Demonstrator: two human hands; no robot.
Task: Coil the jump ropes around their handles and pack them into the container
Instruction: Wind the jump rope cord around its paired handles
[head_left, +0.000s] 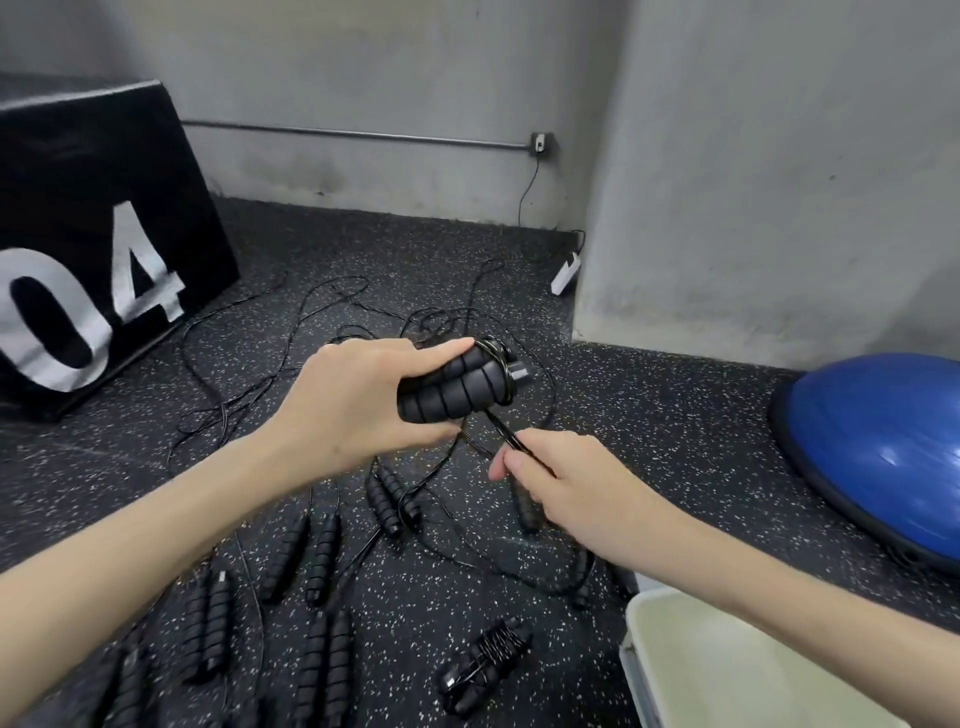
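My left hand (358, 397) grips a pair of black ribbed jump-rope handles (454, 382) held side by side above the floor, with a few turns of thin black rope wound near their far end. Just below them my right hand (566, 483) pinches the loose black rope (511, 441) that runs down from the handles. Several more handle pairs (304, 558) lie on the speckled floor below, their ropes trailing away. One bundle with rope coiled round its handles (488, 662) lies near the bottom centre. The pale container (641, 623) stands at the bottom right.
A black box marked 04 (98, 244) stands at the left. A blue half-dome balance trainer (878, 447) sits at the right by a grey wall corner. A white power strip (566, 273) and its cord lie at the back wall. Loose ropes (311, 322) sprawl across the floor.
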